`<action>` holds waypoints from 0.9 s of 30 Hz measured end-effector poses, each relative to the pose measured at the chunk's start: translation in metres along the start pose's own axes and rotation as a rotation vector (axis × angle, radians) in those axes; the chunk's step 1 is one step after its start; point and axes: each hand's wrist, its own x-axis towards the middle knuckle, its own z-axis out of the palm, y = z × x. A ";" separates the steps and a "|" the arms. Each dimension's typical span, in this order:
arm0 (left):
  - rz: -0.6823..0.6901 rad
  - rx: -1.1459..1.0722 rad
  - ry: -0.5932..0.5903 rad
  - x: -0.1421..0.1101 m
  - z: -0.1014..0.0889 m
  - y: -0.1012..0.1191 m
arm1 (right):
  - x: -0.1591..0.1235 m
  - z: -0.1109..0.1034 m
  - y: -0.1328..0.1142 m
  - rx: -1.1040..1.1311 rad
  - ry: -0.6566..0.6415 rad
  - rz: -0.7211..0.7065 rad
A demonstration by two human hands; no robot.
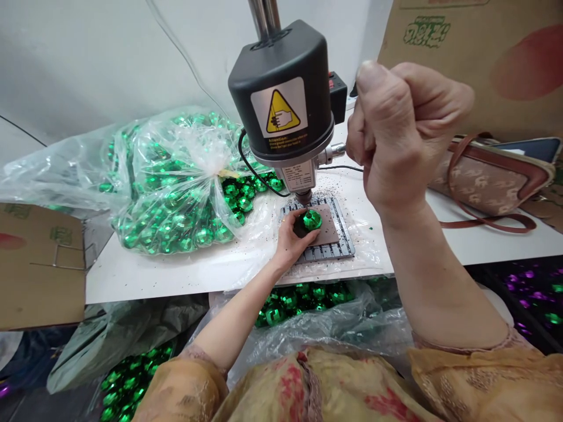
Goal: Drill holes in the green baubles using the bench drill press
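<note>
My left hand (pixel 292 237) pinches a faceted green ball (pixel 312 219) seated in a black holder on a brown pad atop the small drill press's grey slotted base (pixel 336 249). The ball sits right under the drill tip (pixel 304 196). The black drill press head (pixel 281 94) with a yellow warning sticker stands over it. My right hand (pixel 400 132) is raised to the right of the head, fist closed round the press's feed lever, whose metal shaft (pixel 335 152) shows beside the fist.
A clear plastic bag of green balls (pixel 176 187) lies left of the press on the white table (pixel 176 272). More bagged green balls (pixel 303 299) sit below the table edge. A handbag (pixel 488 176) and cardboard box (pixel 475 53) are right; cardboard (pixel 39 264) left.
</note>
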 end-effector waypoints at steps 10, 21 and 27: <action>-0.007 -0.050 -0.016 -0.001 0.001 -0.007 | -0.016 -0.003 -0.005 -0.089 0.055 -0.001; 0.004 -0.040 -0.023 -0.002 0.001 -0.007 | -0.037 -0.018 0.002 -0.242 0.040 0.043; -0.016 -0.042 -0.028 -0.002 0.000 -0.003 | -0.043 -0.018 0.006 -0.192 0.046 -0.065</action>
